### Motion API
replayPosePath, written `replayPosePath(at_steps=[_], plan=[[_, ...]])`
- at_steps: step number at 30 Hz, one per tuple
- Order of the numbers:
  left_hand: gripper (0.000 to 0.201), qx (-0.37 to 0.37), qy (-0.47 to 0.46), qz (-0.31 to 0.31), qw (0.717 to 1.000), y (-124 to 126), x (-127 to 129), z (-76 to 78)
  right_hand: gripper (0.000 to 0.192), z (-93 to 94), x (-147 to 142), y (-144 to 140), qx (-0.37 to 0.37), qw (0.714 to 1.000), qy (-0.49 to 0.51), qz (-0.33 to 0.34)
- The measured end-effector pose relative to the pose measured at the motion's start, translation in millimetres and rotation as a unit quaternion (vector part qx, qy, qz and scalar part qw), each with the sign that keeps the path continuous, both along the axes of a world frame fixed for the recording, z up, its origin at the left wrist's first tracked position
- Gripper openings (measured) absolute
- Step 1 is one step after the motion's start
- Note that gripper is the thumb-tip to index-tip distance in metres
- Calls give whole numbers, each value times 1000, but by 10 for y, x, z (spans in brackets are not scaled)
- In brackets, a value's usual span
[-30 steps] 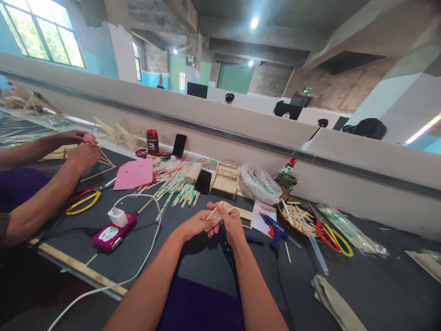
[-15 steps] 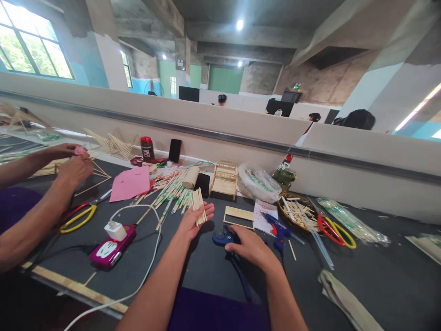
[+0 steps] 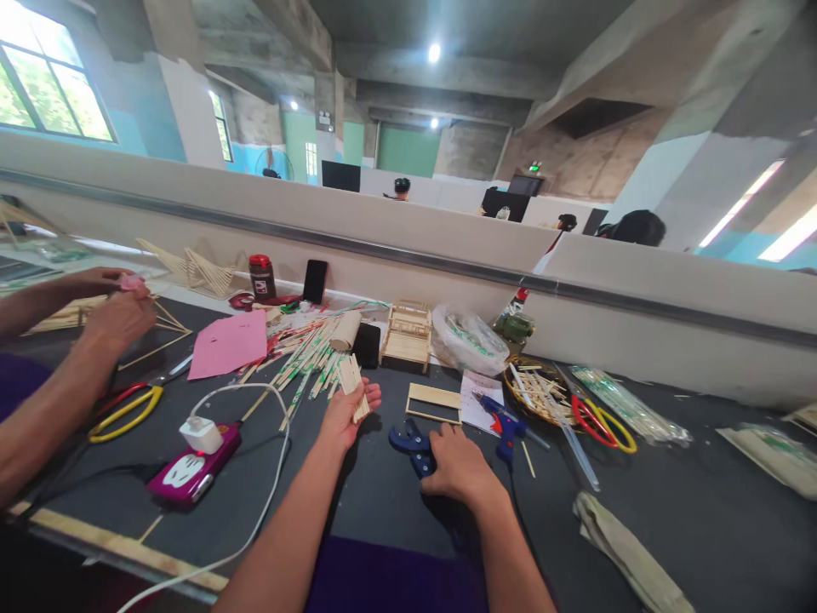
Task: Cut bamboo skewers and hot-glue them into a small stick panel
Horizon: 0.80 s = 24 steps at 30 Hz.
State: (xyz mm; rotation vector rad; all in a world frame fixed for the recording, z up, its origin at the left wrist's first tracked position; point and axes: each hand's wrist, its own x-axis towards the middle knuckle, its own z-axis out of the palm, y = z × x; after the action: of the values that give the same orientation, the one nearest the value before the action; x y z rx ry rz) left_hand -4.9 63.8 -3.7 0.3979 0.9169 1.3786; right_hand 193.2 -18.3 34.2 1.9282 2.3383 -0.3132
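The wooden sticks (image 3: pixel 351 375) are now thumb-clamped in the left hand (image 3: pixel 343 415) alone, freeing the right hand (image 3: pixel 460 466), half-curled over the blue cutter (image 3: pixel 419 460), its grip unclear.

left hand (image 3: pixel 348 413): was bare, with slim fingers and a narrow wrist
right hand (image 3: pixel 460 464): was bare, broad across the back, its nails too small to make out
left forearm (image 3: pixel 287 519): was bare down to the lower edge of view, long and tapered toward the wrist
right forearm (image 3: pixel 516 549): was bare likewise, smooth in outline
lap area: showed dark purple, plain-looking cloth (image 3: pixel 389 575) between the forearms; whether it was a garment could not be told
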Motion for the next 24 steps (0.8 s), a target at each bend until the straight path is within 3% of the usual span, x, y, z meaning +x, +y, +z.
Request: replayPosePath(at_steps=[3,7,12,18,24], plan=[[7,13,16,11,1000,-2,-2,-4,48,13,19,31,11,999,38,19],[8,28,43,27,998,-2,-3,-6,52,-29,-24,81,64,992,106,26],[11,31,67,48,996,3,-8,-28,52,-97,-97,153,155,982,111,-13],[10,14,75,52,996,7,2,-34,52,-50,99,246,269,945,106,-151],[10,13,74,46,996,10,17,-55,57,-76,658,308,312,887,78,-332]])
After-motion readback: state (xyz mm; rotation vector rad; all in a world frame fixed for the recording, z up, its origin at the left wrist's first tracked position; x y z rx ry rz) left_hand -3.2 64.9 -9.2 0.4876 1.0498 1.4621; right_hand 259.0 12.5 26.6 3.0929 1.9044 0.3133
